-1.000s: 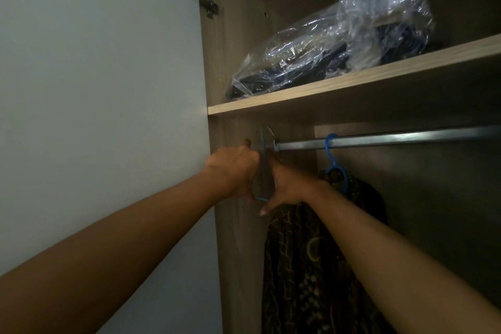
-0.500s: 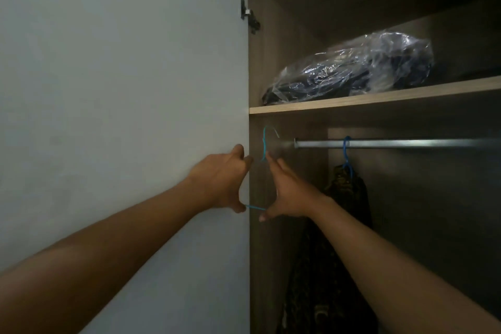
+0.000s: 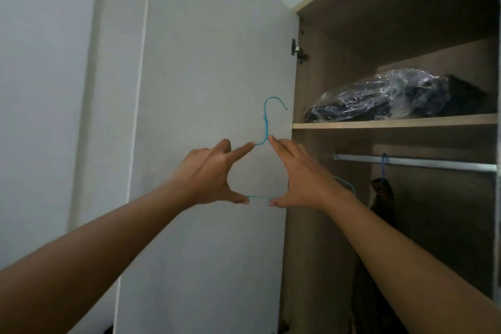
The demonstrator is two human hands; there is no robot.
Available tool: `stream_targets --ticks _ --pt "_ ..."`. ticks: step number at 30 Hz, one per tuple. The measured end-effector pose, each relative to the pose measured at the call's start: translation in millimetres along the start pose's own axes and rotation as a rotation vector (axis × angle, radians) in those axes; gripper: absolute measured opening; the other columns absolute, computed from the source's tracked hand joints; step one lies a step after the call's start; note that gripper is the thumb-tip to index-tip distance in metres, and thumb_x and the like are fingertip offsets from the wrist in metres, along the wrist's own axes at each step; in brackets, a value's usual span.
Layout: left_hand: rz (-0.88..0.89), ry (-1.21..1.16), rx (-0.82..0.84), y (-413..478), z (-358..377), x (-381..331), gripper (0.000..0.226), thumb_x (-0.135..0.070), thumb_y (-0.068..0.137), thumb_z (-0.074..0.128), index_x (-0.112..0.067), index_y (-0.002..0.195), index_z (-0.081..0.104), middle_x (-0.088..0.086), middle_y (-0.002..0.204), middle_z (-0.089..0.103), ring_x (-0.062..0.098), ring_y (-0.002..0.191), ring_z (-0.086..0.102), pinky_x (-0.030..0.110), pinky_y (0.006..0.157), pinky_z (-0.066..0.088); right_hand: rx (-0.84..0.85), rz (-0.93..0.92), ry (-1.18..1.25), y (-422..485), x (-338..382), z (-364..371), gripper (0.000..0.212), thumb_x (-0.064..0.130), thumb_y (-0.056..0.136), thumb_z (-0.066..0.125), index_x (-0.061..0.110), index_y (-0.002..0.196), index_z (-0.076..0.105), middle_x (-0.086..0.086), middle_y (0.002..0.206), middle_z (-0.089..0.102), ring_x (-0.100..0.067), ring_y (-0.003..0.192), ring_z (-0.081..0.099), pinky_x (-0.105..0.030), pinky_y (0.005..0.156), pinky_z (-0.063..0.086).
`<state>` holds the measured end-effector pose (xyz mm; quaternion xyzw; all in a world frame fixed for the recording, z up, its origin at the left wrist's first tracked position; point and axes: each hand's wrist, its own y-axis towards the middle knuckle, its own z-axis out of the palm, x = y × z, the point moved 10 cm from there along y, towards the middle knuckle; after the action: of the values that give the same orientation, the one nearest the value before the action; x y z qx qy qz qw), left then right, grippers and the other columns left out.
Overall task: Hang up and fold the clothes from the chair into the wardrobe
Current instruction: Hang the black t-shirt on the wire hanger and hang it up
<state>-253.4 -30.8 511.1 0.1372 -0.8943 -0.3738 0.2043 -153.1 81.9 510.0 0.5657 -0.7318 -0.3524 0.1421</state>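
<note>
An empty blue wire hanger point(image 3: 266, 127) is held up in front of the open white wardrobe door point(image 3: 206, 89), its hook pointing up and to the right. My left hand point(image 3: 208, 175) grips its left side, index finger along the upper wire and thumb on the bottom bar. My right hand point(image 3: 296, 179) grips the right side the same way. Inside the wardrobe a metal rail point(image 3: 423, 161) carries another blue hanger point(image 3: 383, 164) with a dark patterned garment point(image 3: 379, 195) on it.
A wooden shelf point(image 3: 393, 123) above the rail holds a clear plastic bag of dark clothes point(image 3: 393, 99). The door hinge point(image 3: 298, 50) sits at the wardrobe's left side wall. A white wall fills the left of the view.
Both hands have pulled the empty blue hanger off the left end of the rail and brought it out leftward in front of the door. My view has swung left.
</note>
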Motion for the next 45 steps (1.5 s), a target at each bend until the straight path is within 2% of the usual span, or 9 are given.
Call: stream_targets --ticks 5,10,15,23,26,32,37,42,45 --pt "-0.090 0.104 -0.003 -60.4 -47.1 14.7 0.120 -0.087 0.052 0.066 -0.043 0.153 0.019 -0.004 0.104 0.049 0.023 0.063 0.053 0.032 0.055 0.041 -0.059 -0.090 0.090 -16.0 57.9 -14.5 0.138 0.061 0.054 0.085 0.026 0.158 0.001 0.007 0.146 0.023 -0.019 0.130 0.033 -0.046 0.104 0.042" --pt "-0.228 0.178 0.092 -135.8 -83.8 41.2 0.123 -0.089 0.050 0.065 -0.043 0.153 0.016 -0.007 0.099 0.042 0.020 0.059 0.045 0.030 0.051 0.035 -0.031 -0.185 0.160 -24.5 146.1 -14.6 0.137 0.060 0.057 0.085 0.027 0.158 -0.001 0.009 0.149 0.019 -0.018 0.132 0.032 -0.044 0.102 0.042" --pt "-0.378 0.230 0.188 -220.3 -122.3 97.6 0.125 -0.088 0.054 0.066 -0.048 0.154 0.002 -0.008 0.098 0.035 0.018 0.062 0.051 0.032 0.057 0.046 -0.046 -0.354 0.228 -20.4 259.3 -16.3 0.135 0.060 0.060 0.084 0.026 0.157 -0.003 0.008 0.148 0.018 -0.020 0.131 0.033 -0.041 0.102 0.041" --pt "-0.579 0.360 0.263 -346.8 -179.8 200.5 0.125 -0.087 0.056 0.066 -0.046 0.155 0.001 -0.006 0.099 0.038 0.018 0.066 0.051 0.031 0.057 0.043 -0.069 -0.524 0.361 2.7 423.6 3.7 0.128 0.058 0.067 0.081 0.027 0.158 -0.004 0.001 0.149 0.026 -0.024 0.125 0.041 -0.039 0.096 0.046" --pt "-0.644 0.394 0.303 -398.6 -188.0 247.0 0.124 -0.087 0.057 0.065 -0.046 0.154 0.001 -0.005 0.100 0.039 0.017 0.065 0.051 0.033 0.056 0.046 -0.058 -0.561 0.402 14.2 488.2 28.2 0.125 0.057 0.068 0.080 0.027 0.158 0.000 0.000 0.143 0.032 -0.024 0.119 0.046 -0.038 0.091 0.049" --pt "-0.701 0.427 0.378 -491.2 -176.8 346.2 0.119 -0.084 0.060 0.066 -0.045 0.154 0.004 -0.004 0.104 0.042 0.018 0.067 0.051 0.029 0.050 0.037 0.004 -0.588 0.461 42.0 618.3 94.8 0.122 0.055 0.068 0.081 0.030 0.157 0.002 0.000 0.140 0.035 -0.023 0.113 0.050 -0.040 0.088 0.052" --pt "-0.746 0.404 0.449 -561.9 -145.1 420.0 0.118 -0.084 0.063 0.064 -0.042 0.156 0.005 -0.005 0.107 0.042 0.013 0.066 0.043 0.023 0.047 0.022 0.078 -0.587 0.466 54.8 707.2 155.8 0.117 0.048 0.070 0.080 0.030 0.157 0.003 -0.003 0.140 0.035 -0.026 0.115 0.049 -0.045 0.089 0.050" --pt "-0.804 0.325 0.556 -623.8 -97.8 471.7 0.120 -0.082 0.062 0.068 -0.042 0.156 0.005 -0.005 0.108 0.043 0.011 0.070 0.046 0.023 0.051 0.027 0.228 -0.564 0.452 52.0 775.8 234.3 0.124 0.049 0.065 0.082 0.029 0.156 0.000 -0.007 0.140 0.035 -0.030 0.110 0.053 -0.046 0.085 0.052" --pt "-0.844 0.273 0.585 -654.4 -70.7 499.9 0.117 -0.081 0.064 0.067 -0.042 0.155 0.004 -0.005 0.110 0.042 0.009 0.075 0.046 0.020 0.051 0.024 0.286 -0.568 0.463 55.9 809.3 270.2 0.124 0.048 0.065 0.084 0.030 0.155 0.000 -0.006 0.138 0.037 -0.028 0.107 0.055 -0.045 0.085 0.053"
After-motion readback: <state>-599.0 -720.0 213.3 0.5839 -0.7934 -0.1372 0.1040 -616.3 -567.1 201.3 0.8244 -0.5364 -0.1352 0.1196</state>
